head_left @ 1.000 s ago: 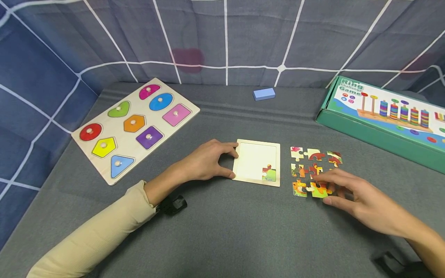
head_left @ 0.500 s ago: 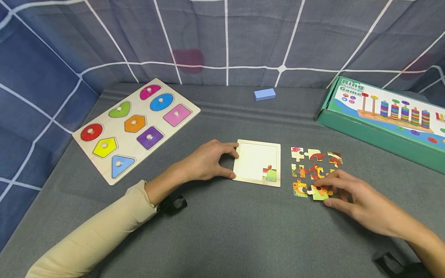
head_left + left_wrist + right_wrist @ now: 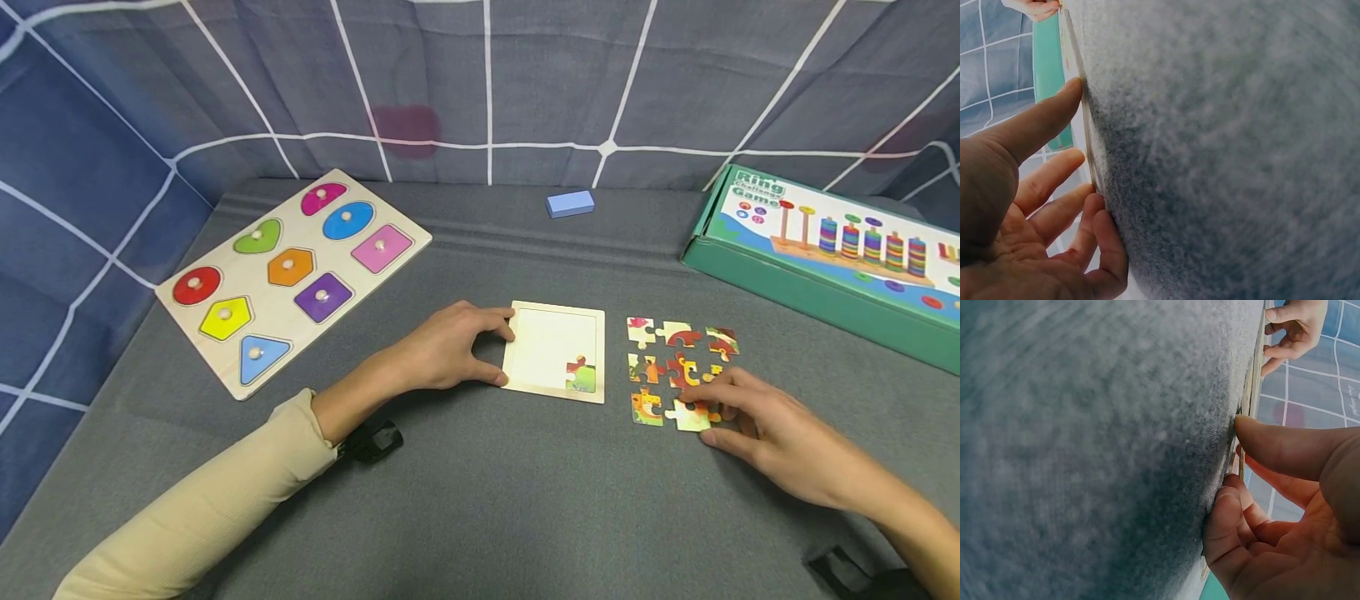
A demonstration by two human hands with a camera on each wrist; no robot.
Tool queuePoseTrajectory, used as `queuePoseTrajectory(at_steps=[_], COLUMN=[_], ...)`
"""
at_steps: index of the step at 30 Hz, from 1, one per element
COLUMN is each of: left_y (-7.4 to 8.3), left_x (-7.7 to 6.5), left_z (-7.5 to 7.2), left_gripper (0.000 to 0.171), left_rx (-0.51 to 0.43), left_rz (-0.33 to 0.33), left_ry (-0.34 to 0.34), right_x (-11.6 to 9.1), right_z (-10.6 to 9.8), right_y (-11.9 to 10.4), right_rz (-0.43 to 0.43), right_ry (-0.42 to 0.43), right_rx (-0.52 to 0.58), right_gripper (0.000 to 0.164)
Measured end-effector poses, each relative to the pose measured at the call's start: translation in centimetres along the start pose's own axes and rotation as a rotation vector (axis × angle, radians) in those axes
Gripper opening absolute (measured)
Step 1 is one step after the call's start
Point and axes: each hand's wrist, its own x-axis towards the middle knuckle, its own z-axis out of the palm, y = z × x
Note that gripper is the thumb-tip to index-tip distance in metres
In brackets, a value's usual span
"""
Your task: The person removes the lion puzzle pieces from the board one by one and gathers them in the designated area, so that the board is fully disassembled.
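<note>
In the head view my left hand touches the left edge of a square wooden puzzle tray, thumb near the lower corner and fingers spread higher along the edge. One puzzle piece with a green patch lies in the tray's lower right corner. To the right, my right hand pinches a puzzle piece between thumb and fingers at the bottom of a group of loose jigsaw pieces. That piece looks tilted and catches the light. The hand covers part of the pieces at the group's right side.
A wooden shape board with colourful knobbed shapes lies at the left. Toward the back sits a small blue block. A green game box stands at the back right. A dark checked cloth hangs behind the grey table.
My right hand has shifted the pinched puzzle piece very slightly to the right and tilted it, so its surface looks brighter. My left hand and the tray stay in place.
</note>
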Motion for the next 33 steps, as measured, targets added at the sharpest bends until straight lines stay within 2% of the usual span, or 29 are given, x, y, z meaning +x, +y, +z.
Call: queuePoseTrajectory(at_steps=[17, 26, 30, 33], left_y=[-0.1, -0.1, -0.2, -0.2], left_x=[-0.1, 0.0, 0.0, 0.0], left_z=[0.1, 0.1, 0.1, 0.1], left_gripper=[0.046, 0.047, 0.046, 0.046], left_rx=[-0.008, -0.007, -0.007, -0.008], left_rz=[0.014, 0.027, 0.029, 0.025], left_ry=[0.011, 0.017, 0.016, 0.013], right_x=[0.0, 0.2, 0.6, 1.2], right_z=[0.6, 0.1, -0.2, -0.3], right_y=[-0.1, -0.5, -1.4, -2.5], right_rz=[-0.061, -0.011, 0.023, 0.016], right_ry=[0.090, 0.059, 0.054, 0.065], right_rx=[0.024, -0.005, -0.016, -0.001], right_gripper=[0.045, 0.041, 0.041, 0.040])
